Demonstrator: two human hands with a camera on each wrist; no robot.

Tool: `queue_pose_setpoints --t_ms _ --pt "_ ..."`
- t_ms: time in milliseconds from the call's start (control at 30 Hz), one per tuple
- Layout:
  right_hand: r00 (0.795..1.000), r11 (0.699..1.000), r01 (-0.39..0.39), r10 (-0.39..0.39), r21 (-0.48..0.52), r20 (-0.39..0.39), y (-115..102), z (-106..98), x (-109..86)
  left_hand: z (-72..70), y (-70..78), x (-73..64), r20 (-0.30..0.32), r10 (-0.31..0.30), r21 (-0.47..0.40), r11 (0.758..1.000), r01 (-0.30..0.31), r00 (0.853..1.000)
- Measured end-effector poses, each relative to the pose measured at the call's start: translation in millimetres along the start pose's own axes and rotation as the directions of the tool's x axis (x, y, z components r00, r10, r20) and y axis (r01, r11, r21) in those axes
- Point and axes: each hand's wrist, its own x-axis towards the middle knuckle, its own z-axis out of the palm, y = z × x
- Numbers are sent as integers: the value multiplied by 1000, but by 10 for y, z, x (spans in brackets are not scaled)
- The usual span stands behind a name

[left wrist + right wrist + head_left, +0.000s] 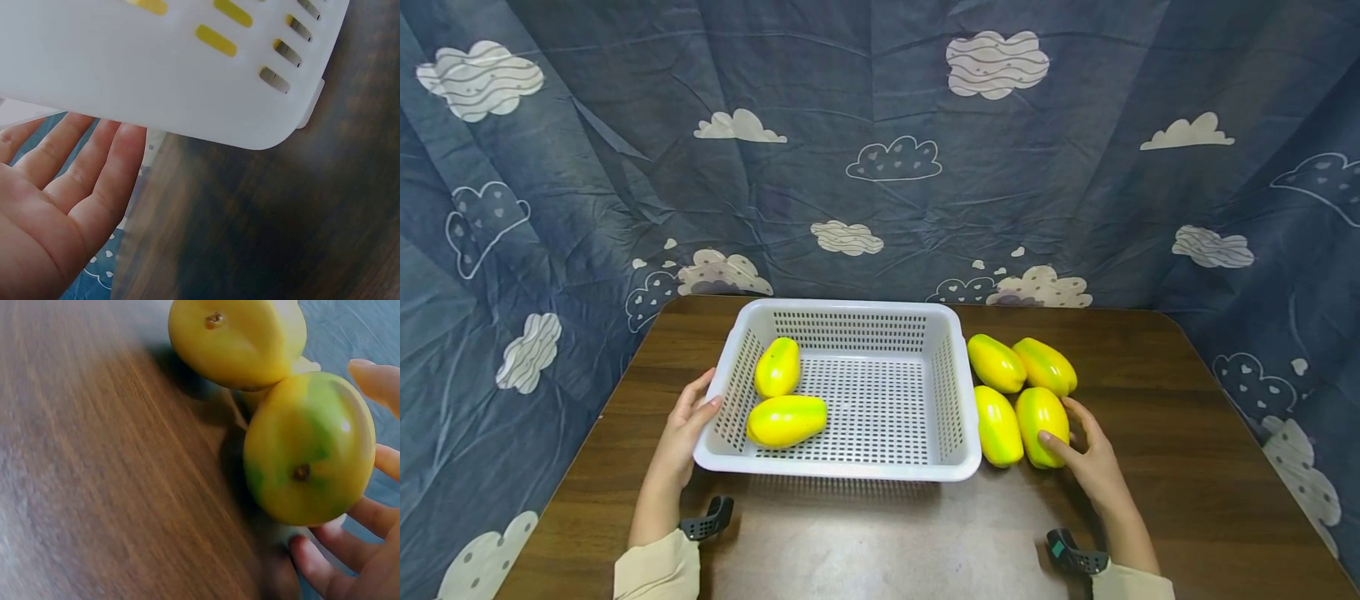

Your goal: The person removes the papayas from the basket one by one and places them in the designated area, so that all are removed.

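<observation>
A white plastic basket point(850, 472) with slotted walls stands on the table, two yellow-green papayas point(787, 421) inside at its left. My left hand point(681, 433) holds the basket's left rim, thumb over the edge; in the left wrist view its fingers point(115, 169) extend to the rim, tips hidden. Right of the basket sit several more papayas point(997, 425) in a cluster. Around the nearest right papaya point(1040, 417) my right hand point(1093, 462) is spread. Its fingers point(369, 515) lie along the papaya's side, and a gap shows by the thumb in the right wrist view.
The brown wooden table point(1150, 400) reaches back to a dark blue curtain point(895, 217) with cloud prints. Black bands with camera mounts point(707, 518) sit at both wrists, beside cream sleeves point(658, 571).
</observation>
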Motion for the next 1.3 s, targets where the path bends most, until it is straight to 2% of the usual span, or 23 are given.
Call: queue_pose_setpoints --t_ms 267,567,933,1300 --pt "997 998 55 -54 18 -58 -43 3 19 -5 -2 -3 2 -5 0 1000 5 1000" --pt "990 994 111 -110 10 -93 -195 -41 45 2 9 -6 1 0 3 1000 0 1000" --pt "968 971 237 -234 19 -91 -480 -58 87 3 21 -15 -4 -18 10 1000 18 1000" --pt "950 954 301 -299 10 -86 -830 -40 139 4 10 -9 -8 -9 12 1000 9 1000"
